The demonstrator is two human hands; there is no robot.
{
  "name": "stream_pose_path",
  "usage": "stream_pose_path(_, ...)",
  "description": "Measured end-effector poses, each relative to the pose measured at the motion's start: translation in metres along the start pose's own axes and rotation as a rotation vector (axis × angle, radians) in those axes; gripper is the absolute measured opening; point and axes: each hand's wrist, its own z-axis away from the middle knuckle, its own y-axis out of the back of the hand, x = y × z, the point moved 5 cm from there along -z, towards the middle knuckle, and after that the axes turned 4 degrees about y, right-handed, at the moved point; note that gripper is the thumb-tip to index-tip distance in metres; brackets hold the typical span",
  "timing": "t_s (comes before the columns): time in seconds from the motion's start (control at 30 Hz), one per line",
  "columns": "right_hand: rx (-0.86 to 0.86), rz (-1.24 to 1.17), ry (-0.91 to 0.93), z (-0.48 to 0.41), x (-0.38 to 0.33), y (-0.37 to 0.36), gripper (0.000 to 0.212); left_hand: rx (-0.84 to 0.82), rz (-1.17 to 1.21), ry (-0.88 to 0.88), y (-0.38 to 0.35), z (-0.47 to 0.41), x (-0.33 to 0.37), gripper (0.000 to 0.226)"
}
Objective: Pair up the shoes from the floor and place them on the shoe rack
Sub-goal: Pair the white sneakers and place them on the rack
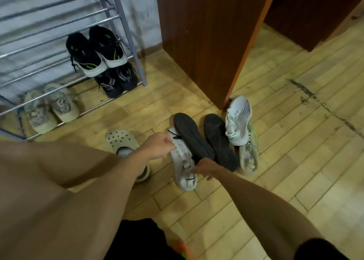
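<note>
Mixed shoes [204,141] beside part-filled, apparently metal rack [126,33]

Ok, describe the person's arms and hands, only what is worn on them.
Both arms are bare in view: no gloves, rings, watch or bracelet show on the left hand or the right hand. The left arm shows no sleeve at all. Near the bottom right corner, a dark sleeve edge covers the right upper arm. No markings are visible.
</note>
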Motion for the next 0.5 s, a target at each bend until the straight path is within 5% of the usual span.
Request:
stream_pose_path(0.13,0.061,-0.058,-0.031,-0.012,-0.002,-0.035,0.076,0.006,0.164,0.102,0.005,-0.006,-0.015,0.023)
stream_pose_path(0.2,0.143,-0.078,-0.03,-0.019,-0.004,-0.042,0.069,0.004,0.192,0.129,0.006,-0.008,-0.02,0.017)
stream_pose_path(0.33,-0.011,-0.419,-0.113,-0.027,-0.026,-0.064,0.022,0.007,0.186,0.142,0.011,-0.01,-0.023,0.01)
stream_pose_path(0.5,-0.087,-0.65,-0.022,-0.023,-0.083,-0.052,0.048,0.118,0.229,0.222,0.033,-0.012,-0.035,0.013)
